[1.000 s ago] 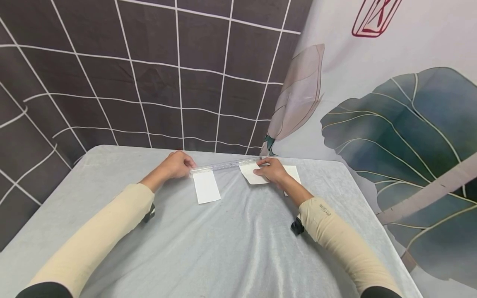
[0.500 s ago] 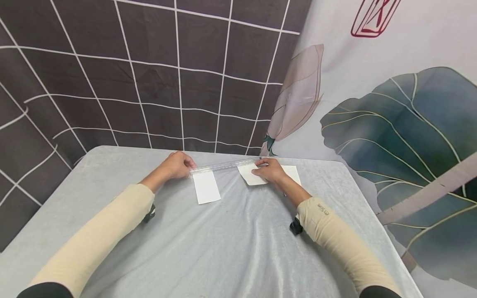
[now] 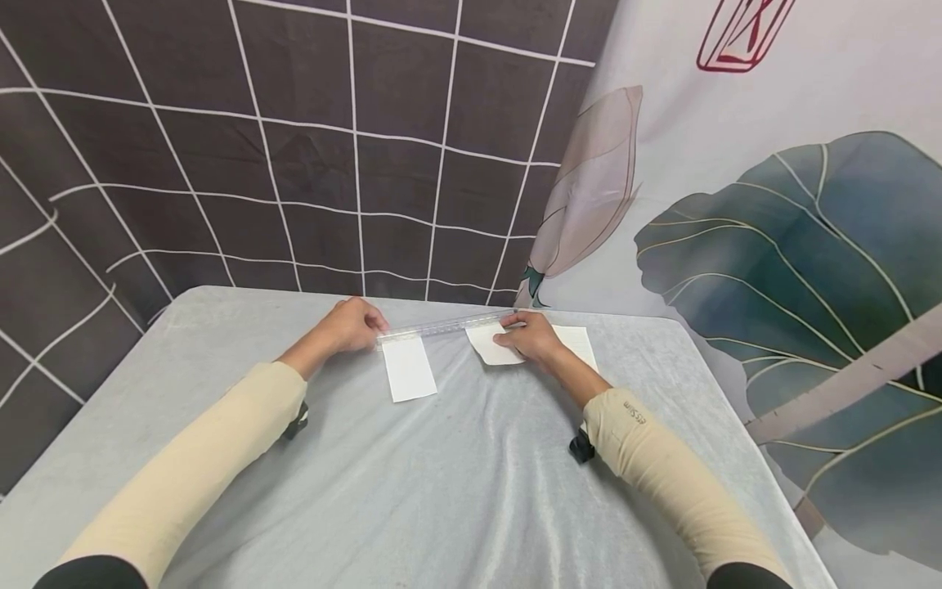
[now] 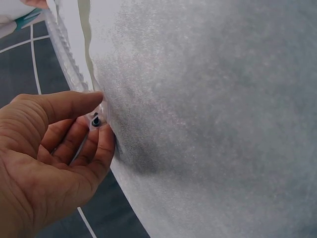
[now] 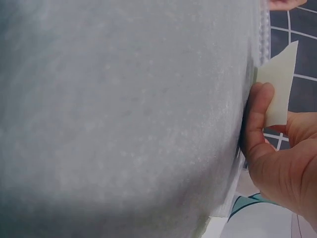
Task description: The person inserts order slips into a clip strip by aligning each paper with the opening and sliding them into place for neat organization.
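My left hand (image 3: 353, 325) pinches the left end of a clear plastic strip, ruler-like with a ridged edge (image 3: 434, 328), near the far edge of the table. In the left wrist view, a small dark mark shows at the strip's end (image 4: 95, 120), between thumb and fingers. At the other end, my right hand (image 3: 533, 337) pinches a cream piece of paper (image 3: 487, 343), overlapping the strip's right end. In the right wrist view this paper (image 5: 280, 87) stands up off the cloth between the fingers. A white paper rectangle (image 3: 409, 370) lies below the strip's left part.
Another pale paper (image 3: 579, 343) lies to the right, partly hidden by my right wrist. Grey cloth (image 3: 441, 491) with folds covers the table. A dark gridded curtain (image 3: 294, 164) hangs behind, and a leaf-printed one (image 3: 795, 245) stands on the right.
My right hand has slid slightly left along the strip with the cream paper, showing more of the paper behind it. The left hand and white rectangle have stayed put.
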{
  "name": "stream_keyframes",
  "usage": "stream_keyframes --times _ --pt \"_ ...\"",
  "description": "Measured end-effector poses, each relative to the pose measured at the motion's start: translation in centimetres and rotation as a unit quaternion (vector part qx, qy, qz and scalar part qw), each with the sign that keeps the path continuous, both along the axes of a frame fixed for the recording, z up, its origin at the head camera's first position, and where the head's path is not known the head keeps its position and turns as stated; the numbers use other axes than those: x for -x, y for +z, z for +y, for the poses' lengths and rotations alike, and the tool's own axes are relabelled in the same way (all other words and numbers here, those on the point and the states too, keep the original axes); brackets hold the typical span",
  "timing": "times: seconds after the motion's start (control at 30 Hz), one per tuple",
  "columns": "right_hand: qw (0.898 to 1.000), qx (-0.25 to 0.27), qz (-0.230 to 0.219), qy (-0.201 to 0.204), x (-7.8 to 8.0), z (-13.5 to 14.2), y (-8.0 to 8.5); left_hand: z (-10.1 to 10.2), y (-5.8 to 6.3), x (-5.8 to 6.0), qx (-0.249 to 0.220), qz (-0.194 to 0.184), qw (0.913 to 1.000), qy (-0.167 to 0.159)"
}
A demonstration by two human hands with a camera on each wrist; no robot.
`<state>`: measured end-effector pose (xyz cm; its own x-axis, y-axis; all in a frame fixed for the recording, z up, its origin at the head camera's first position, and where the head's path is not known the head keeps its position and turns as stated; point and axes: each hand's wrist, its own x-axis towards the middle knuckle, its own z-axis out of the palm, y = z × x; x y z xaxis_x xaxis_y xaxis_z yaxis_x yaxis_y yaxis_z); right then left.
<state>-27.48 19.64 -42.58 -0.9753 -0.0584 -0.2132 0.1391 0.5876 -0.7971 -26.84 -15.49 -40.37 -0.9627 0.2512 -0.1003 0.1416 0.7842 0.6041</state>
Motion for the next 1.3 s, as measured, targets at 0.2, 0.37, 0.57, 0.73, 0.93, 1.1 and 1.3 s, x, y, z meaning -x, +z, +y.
stream_keyframes --times 0.2,0.37,0.57,0.73,0.93,1.1,1.3 --pt "1.000 -0.007 0.005 -0.006 0.0 0.0 0.0 0.0 0.0 0.0 0.003 -0.002 1.0000 0.001" --pt "1.000 -0.010 0.007 -0.008 0.2 -0.2 0.0 0.1 0.2 0.0 0.008 0.000 1.0000 0.004" --pt "1.000 -0.013 0.013 -0.010 0.2 -0.4 0.1 0.1 0.3 0.0 0.009 -0.001 0.9999 0.004" --pt "1.000 -0.009 0.009 -0.008 0.2 -0.6 0.0 0.0 0.3 0.1 0.010 -0.001 0.9999 0.003" --pt "1.000 -0.008 0.015 -0.008 0.3 -0.8 -0.2 0.0 0.3 0.1 0.011 -0.004 0.9999 0.003" --pt "1.000 -0.009 0.020 -0.011 0.3 -0.9 -0.4 0.0 0.2 0.1 0.010 -0.004 0.9999 0.005" --pt "1.000 -0.004 0.021 -0.008 0.2 -1.2 -0.3 0.0 0.2 0.0 0.009 -0.004 0.9999 0.006"
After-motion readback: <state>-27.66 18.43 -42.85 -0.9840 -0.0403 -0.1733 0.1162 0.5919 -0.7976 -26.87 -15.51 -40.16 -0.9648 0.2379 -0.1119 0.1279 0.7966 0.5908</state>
